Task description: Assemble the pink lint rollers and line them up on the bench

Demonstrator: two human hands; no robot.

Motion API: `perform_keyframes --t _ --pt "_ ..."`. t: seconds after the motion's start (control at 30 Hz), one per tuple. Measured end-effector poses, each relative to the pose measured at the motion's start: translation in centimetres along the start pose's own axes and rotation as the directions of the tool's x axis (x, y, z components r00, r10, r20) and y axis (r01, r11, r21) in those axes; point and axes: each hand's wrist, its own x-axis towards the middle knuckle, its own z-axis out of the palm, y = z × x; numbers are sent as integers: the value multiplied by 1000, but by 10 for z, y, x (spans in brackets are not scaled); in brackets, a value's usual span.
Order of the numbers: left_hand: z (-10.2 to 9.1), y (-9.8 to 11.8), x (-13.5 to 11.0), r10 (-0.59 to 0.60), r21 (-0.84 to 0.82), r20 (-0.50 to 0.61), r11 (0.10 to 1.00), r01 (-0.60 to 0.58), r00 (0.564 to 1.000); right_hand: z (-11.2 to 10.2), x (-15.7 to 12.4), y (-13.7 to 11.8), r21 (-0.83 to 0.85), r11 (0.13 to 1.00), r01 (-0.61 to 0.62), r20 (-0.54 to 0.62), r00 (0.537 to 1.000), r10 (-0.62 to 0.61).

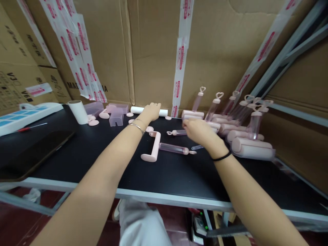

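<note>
My left hand [153, 111] reaches to the back of the table, its fingers curled over a white roll [137, 110] lying along the cardboard. My right hand [198, 130] is closed, with its fingertips turned away from view; what they hold, if anything, is hidden. Just beside it lies a clear pink tube with a heart-shaped loop [178, 132], partly covered by the hand. Nearer to me are a second heart-looped tube [174, 148] and a pink bracket-shaped holder [155, 147]. A small clear piece [196, 147] lies under my right wrist.
Several pink roller units with upright heart-looped handles [252, 148] stand at the right. At the left are a white cardboard-like tube [78, 112], translucent purple covers [116, 116], pink discs [93, 122], a dark flat tablet [36, 153], a red screwdriver [24, 129] and a white-blue tray [30, 116].
</note>
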Motion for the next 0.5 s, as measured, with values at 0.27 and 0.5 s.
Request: perform_keyframes --t 0.27,0.5 --pt "24 -1 32 50 35 95 998 -54 994 -3 -2 -29 22 973 231 -132 965 -226" --pt "4 -7 17 32 -163 -209 984 -67 977 -9 -13 -35 144 961 235 18 971 -240"
